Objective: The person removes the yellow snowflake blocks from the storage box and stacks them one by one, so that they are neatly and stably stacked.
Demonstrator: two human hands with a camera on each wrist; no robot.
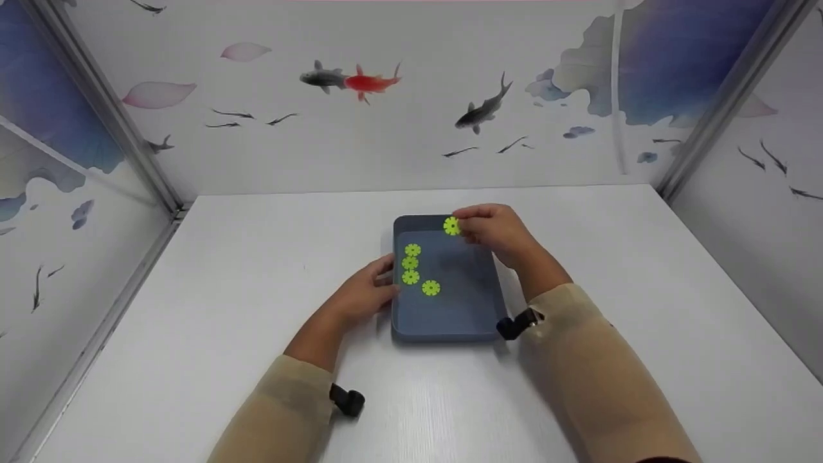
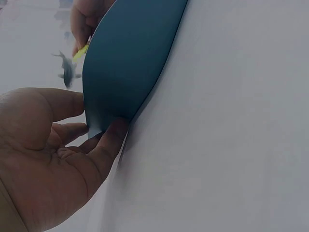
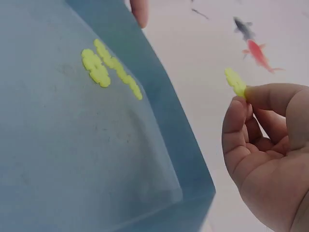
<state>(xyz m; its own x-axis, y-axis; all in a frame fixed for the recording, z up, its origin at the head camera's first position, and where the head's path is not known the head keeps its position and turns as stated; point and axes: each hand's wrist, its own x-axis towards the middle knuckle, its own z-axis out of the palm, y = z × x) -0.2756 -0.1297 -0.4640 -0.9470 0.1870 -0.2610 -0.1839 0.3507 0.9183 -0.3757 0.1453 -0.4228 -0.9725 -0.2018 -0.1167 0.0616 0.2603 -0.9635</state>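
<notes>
A blue-grey rectangular tray [image 1: 460, 315] stands on the white table. In the head view my left hand [image 1: 363, 292] holds its left side; the left wrist view shows thumb and fingers around the tray's wall [image 2: 130, 53]. My right hand [image 1: 498, 235] pinches a yellow-green notched plastic disc [image 1: 451, 226] between thumb and index finger, in the air near the tray's far edge. Three similar discs [image 1: 410, 263] lie in a column along the tray's left wall. One more disc [image 1: 431, 288] lies just to their right.
White table surface [image 1: 212, 308] extends on both sides of the tray. Behind it rises a white wall [image 1: 411, 148] printed with fish and petals. Side panels with metal frame posts [image 1: 116, 103] flank the table. Small black devices [image 1: 347, 400] are strapped at both wrists.
</notes>
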